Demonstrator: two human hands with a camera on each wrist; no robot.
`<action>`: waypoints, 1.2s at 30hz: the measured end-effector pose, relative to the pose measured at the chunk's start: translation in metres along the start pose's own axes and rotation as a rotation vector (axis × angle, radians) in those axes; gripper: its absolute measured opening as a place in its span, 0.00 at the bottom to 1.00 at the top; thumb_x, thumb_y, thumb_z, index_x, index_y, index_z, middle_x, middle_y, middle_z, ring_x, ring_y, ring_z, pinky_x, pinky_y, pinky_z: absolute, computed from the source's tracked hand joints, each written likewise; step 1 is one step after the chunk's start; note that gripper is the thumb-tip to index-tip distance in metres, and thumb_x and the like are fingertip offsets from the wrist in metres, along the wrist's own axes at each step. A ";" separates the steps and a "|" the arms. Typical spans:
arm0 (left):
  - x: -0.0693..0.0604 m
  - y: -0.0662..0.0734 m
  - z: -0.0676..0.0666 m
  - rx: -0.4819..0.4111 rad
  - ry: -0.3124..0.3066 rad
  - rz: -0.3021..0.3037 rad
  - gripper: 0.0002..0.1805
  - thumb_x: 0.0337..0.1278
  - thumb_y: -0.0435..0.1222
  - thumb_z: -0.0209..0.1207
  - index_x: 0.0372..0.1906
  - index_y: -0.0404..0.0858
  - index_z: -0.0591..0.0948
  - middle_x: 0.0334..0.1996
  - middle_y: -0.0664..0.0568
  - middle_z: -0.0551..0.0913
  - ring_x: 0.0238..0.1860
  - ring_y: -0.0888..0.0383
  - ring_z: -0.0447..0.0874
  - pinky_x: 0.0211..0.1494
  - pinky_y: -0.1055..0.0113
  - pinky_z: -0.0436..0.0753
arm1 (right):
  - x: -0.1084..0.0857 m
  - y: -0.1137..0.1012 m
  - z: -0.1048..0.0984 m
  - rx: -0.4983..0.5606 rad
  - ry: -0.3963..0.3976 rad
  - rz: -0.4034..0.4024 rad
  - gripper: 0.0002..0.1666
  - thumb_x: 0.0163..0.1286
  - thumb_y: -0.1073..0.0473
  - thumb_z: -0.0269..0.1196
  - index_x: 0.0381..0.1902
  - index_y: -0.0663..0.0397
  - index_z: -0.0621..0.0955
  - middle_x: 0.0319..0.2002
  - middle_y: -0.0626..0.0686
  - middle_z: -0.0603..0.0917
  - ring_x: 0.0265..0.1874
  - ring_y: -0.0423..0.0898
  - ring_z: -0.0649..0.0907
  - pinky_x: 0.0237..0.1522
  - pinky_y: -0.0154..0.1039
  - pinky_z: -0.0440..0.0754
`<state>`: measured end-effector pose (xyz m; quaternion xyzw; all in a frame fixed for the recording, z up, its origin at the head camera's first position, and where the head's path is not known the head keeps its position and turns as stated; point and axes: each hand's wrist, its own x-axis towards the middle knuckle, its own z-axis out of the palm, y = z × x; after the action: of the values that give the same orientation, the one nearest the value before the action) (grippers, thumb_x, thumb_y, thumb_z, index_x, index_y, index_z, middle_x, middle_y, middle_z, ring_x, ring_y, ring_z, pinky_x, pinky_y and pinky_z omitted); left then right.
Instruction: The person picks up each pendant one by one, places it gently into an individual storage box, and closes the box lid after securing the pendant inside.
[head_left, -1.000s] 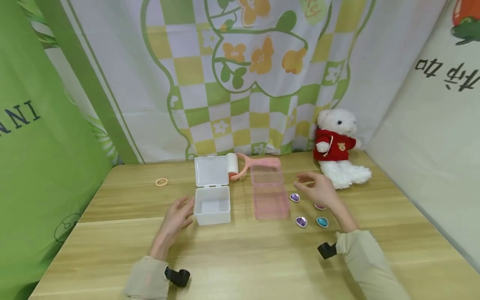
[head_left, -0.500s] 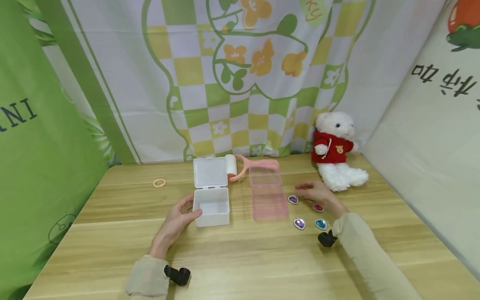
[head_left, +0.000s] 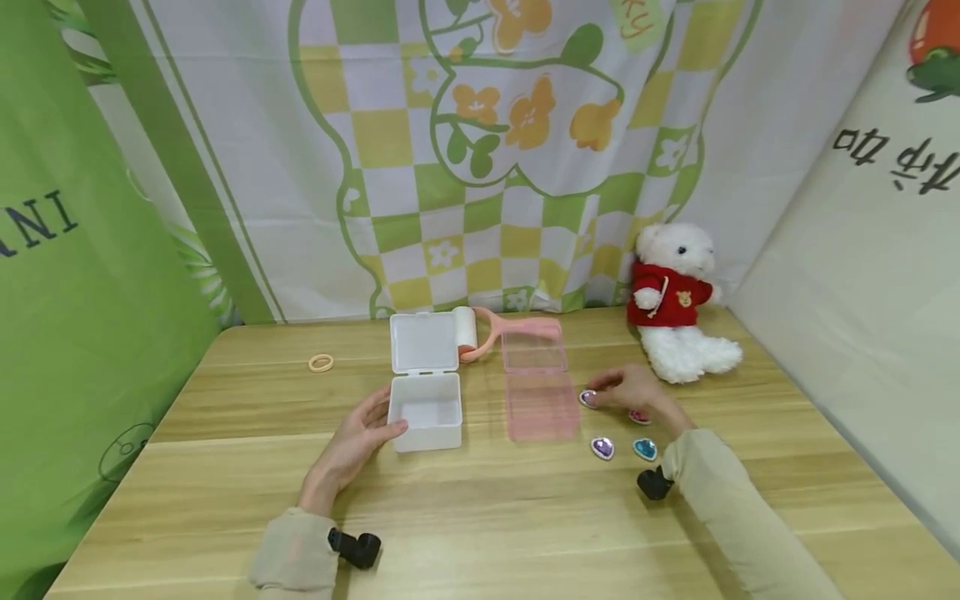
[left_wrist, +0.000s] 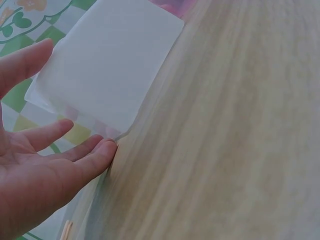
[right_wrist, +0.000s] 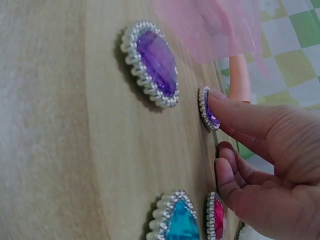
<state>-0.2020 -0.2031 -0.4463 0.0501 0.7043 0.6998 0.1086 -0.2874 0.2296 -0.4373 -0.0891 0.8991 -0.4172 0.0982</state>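
On the table stands an open white plastic box [head_left: 425, 412], its lid folded back. My left hand [head_left: 354, 442] is at its left side, thumb over the front left corner of the rim. In the left wrist view the fingers [left_wrist: 90, 160] lie fairly straight against the box wall [left_wrist: 110, 60]. At the right, my right hand [head_left: 633, 393] has thumb and index finger at a purple gem [right_wrist: 208, 111] with a beaded silver edge, pinching it at the table. Nearby lie another purple gem [head_left: 602, 447], a blue gem [head_left: 645, 449] and a pink gem [right_wrist: 216, 217], partly hidden by the hand in the head view.
An open pink transparent box [head_left: 542, 408] stands between the white box and the gems. Behind are a lint roller [head_left: 467, 329] with a pink handle and a white teddy bear [head_left: 675, 292] in red. A tan ring [head_left: 321, 362] lies at the back left.
My left hand has come onto the white box, its thumb now over the rim. My right hand has lowered from above the gems, and its fingertips have reached the rear purple one.
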 end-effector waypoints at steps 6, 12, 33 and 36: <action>0.000 -0.001 -0.001 -0.022 -0.022 0.015 0.44 0.59 0.27 0.59 0.75 0.36 0.48 0.69 0.30 0.57 0.67 0.38 0.59 0.64 0.59 0.68 | 0.000 -0.001 0.001 -0.029 0.008 -0.050 0.17 0.54 0.59 0.73 0.38 0.65 0.84 0.29 0.51 0.83 0.29 0.42 0.76 0.30 0.35 0.74; 0.000 0.000 0.000 -0.027 -0.024 0.019 0.44 0.58 0.26 0.59 0.75 0.38 0.49 0.68 0.30 0.57 0.67 0.37 0.59 0.63 0.59 0.68 | -0.001 -0.004 0.001 0.002 0.015 -0.032 0.17 0.54 0.63 0.72 0.38 0.69 0.81 0.29 0.53 0.81 0.29 0.42 0.74 0.30 0.36 0.74; 0.001 0.000 0.000 -0.029 -0.022 0.007 0.44 0.58 0.27 0.60 0.75 0.39 0.49 0.68 0.31 0.58 0.67 0.38 0.60 0.63 0.58 0.69 | -0.015 -0.028 -0.015 0.286 0.076 0.027 0.23 0.64 0.62 0.65 0.49 0.73 0.72 0.31 0.50 0.82 0.29 0.41 0.81 0.33 0.36 0.81; 0.001 -0.001 -0.001 -0.027 -0.022 0.007 0.44 0.58 0.27 0.60 0.75 0.39 0.49 0.68 0.30 0.58 0.67 0.38 0.60 0.63 0.59 0.69 | -0.016 -0.040 -0.016 0.324 0.080 0.019 0.24 0.65 0.61 0.65 0.51 0.72 0.71 0.33 0.49 0.82 0.30 0.38 0.81 0.35 0.34 0.81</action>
<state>-0.2026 -0.2035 -0.4471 0.0587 0.6935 0.7089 0.1146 -0.2724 0.2201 -0.3951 -0.0466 0.8240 -0.5591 0.0794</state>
